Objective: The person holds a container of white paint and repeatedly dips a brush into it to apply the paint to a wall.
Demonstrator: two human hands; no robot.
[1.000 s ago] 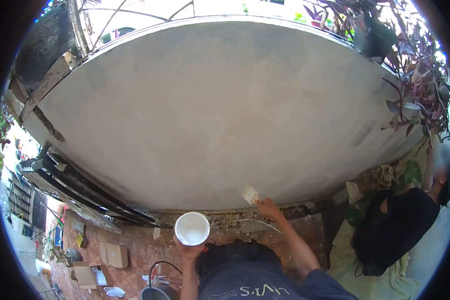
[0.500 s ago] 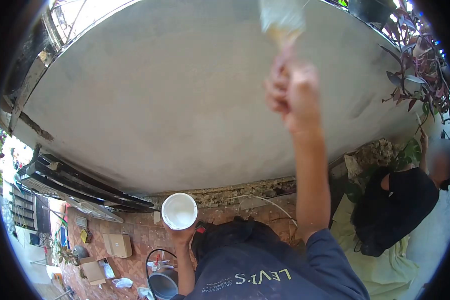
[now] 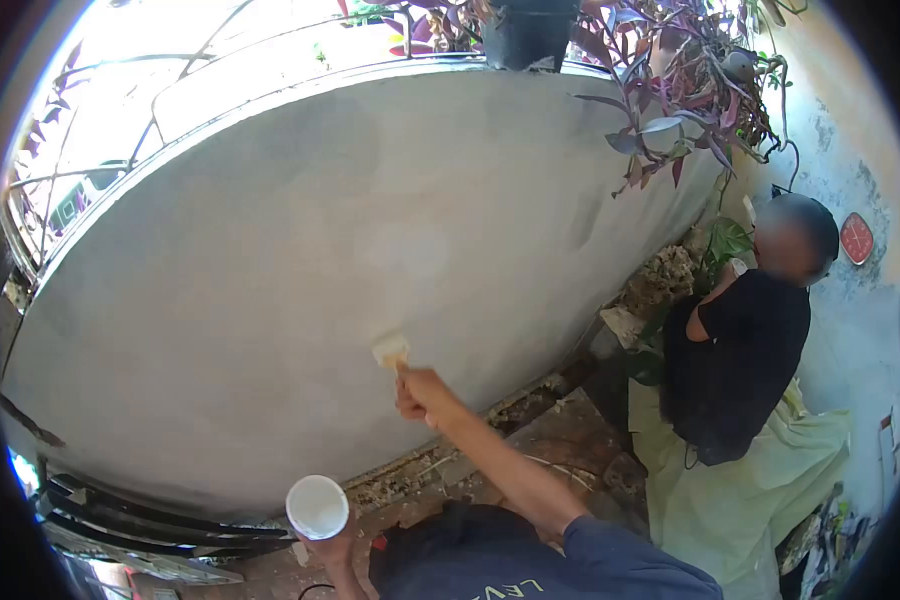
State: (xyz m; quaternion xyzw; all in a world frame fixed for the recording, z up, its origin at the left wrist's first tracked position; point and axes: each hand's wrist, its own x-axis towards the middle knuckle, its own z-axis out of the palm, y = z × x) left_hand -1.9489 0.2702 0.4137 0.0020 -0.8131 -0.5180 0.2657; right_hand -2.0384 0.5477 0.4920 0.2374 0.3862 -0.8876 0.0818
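Paintbrush is gripped in the right hand, facing the wall. Left hand grasps the cup; light, even strokes should suit.

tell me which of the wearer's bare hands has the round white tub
The left hand, lower in the picture, holds the round white tub; the right hand instead grips a flat, pale-bristled brush before the grey wall.

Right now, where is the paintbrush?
In the head view, the paintbrush is left of centre, in the right hand before the grey wall, above and right of the white tub.
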